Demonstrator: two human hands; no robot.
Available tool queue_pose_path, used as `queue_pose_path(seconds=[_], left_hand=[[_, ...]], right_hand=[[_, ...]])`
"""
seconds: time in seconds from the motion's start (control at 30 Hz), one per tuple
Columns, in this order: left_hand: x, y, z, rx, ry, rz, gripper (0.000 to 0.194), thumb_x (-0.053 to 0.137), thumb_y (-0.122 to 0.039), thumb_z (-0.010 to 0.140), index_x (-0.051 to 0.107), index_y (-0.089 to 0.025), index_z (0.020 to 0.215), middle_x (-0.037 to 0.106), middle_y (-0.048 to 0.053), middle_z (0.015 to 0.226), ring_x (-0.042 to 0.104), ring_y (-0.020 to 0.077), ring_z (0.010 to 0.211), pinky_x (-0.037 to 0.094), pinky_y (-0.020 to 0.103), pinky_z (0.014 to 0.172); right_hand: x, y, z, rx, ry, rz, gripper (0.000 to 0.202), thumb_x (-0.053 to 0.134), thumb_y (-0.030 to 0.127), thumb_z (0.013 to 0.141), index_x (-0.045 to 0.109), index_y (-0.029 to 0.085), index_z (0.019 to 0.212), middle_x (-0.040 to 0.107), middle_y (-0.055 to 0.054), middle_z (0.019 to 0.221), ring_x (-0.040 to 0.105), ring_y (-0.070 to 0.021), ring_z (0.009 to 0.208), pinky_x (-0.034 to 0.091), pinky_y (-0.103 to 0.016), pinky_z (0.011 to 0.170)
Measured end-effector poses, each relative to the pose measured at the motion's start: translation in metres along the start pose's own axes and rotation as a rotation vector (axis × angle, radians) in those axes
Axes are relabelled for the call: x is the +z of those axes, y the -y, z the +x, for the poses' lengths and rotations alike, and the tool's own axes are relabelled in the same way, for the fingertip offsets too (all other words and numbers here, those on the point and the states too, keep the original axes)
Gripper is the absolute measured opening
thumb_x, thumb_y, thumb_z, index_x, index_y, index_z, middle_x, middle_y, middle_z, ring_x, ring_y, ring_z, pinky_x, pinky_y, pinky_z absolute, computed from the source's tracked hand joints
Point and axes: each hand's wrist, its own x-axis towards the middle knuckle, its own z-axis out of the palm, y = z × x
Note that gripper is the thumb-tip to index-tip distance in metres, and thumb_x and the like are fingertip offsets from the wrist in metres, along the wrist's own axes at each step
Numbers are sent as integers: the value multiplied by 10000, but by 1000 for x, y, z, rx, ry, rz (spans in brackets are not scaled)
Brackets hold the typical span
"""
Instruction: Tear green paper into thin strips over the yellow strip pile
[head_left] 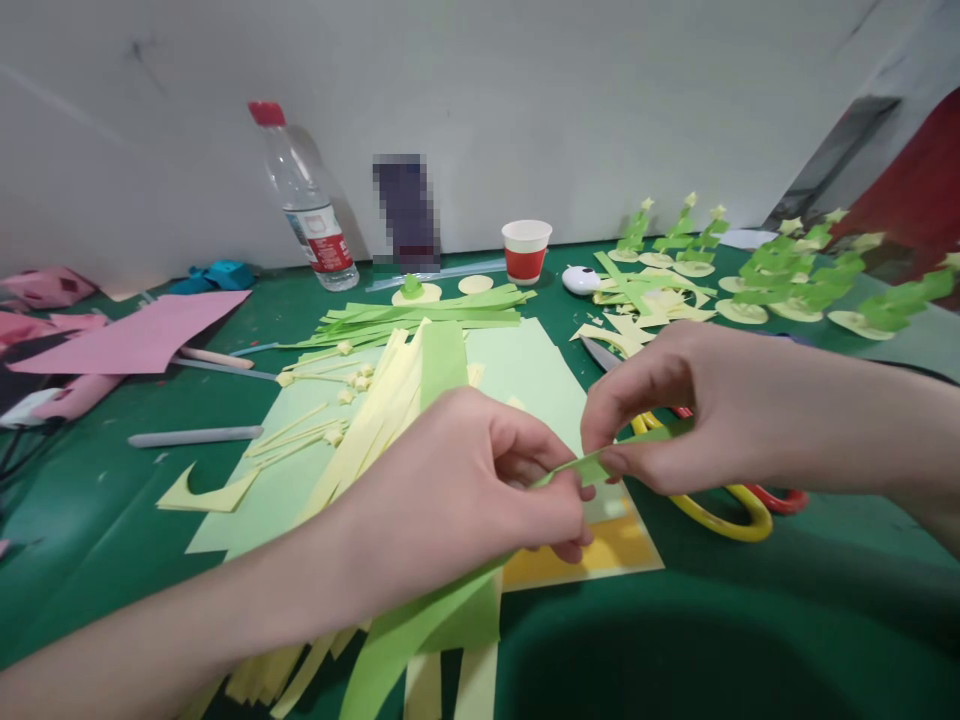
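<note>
Between my two hands a green paper strip [589, 467] is stretched. My left hand [480, 480] pinches it near the middle, and its long tail hangs down to the lower left. Fingertips of my right hand [667, 410] hold the strip a little farther right, with its short end under the palm. Beneath my left hand lie pale yellow paper strips [375, 430] and a wider green strip [442, 362] on light green sheets [525, 360]. Scissors with yellow handles [724, 525] and a red-handled pair [787, 502] lie under my right hand.
A water bottle [315, 215], a pixelated dark object [409, 212] and a red-and-white cup [526, 252] stand along the wall. Green paper plants [795, 270] on round bases stand at the back right. Pink paper [135, 335] and a grey stick [195, 437] are at left.
</note>
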Motion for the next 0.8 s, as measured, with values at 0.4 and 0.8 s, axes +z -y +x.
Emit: queue_pose_path(seconds=[0.4,0.8], left_hand=[[0,7,0,51,27,-67,142,567,-214,706,691,-192,640,700,-49,606,648,102,577,484,124,534],[-2,9,4,78,22,-111,142,576,-239,708,679,-203,618,689,-79,591,646,80,572,491,104,546]], right_hand=[[-3,-5,2,-76,41,-53,166,530,179,639,683,230,604,420,84,388,266,-14,319,226,-148,312],[-2,-9,5,-46,27,-27,193,511,179,633,695,230,607,406,77,393,261,-22,324,275,-163,341]])
